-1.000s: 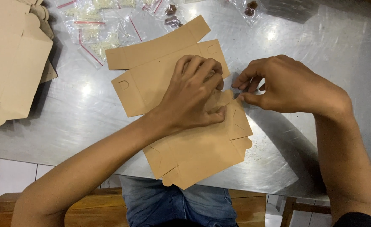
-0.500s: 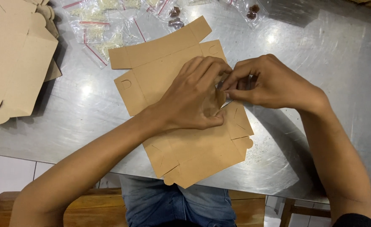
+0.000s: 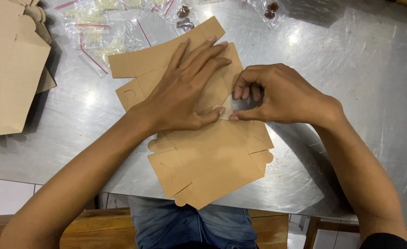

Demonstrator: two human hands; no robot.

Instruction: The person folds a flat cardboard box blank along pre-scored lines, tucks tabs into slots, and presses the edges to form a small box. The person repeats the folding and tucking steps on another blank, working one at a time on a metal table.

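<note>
**Two hands on a flat brown box**

Your flat cardboard box point(image 3: 203, 157) lies unfolded on the shiny metal table point(image 3: 351, 92). It is brown and has flaps and tabs all around. Its near corner sticks out a little over the table edge, above your blue jeans point(image 3: 194, 228).

Your left hand point(image 3: 185, 92) lies flat on the top half of the box. The fingers are straight, spread a little, and point away from you. The palm presses the card down. This hand holds nothing; it just rests on the box.

Your right hand point(image 3: 277, 94) is just beside the left hand, at the right edge of the box. Its fingers are curled in. The thumb and first finger are close together, pinching at a small bit of the card near your left thumb. The pinched bit is too small to see well.

Left of the box, at the table's far left side, is a stack of more brown card sheets point(image 3: 9, 69). Behind the box lie clear plastic bags point(image 3: 106, 32) with red strips. Some have pale bits inside and some have small dark things.
</note>
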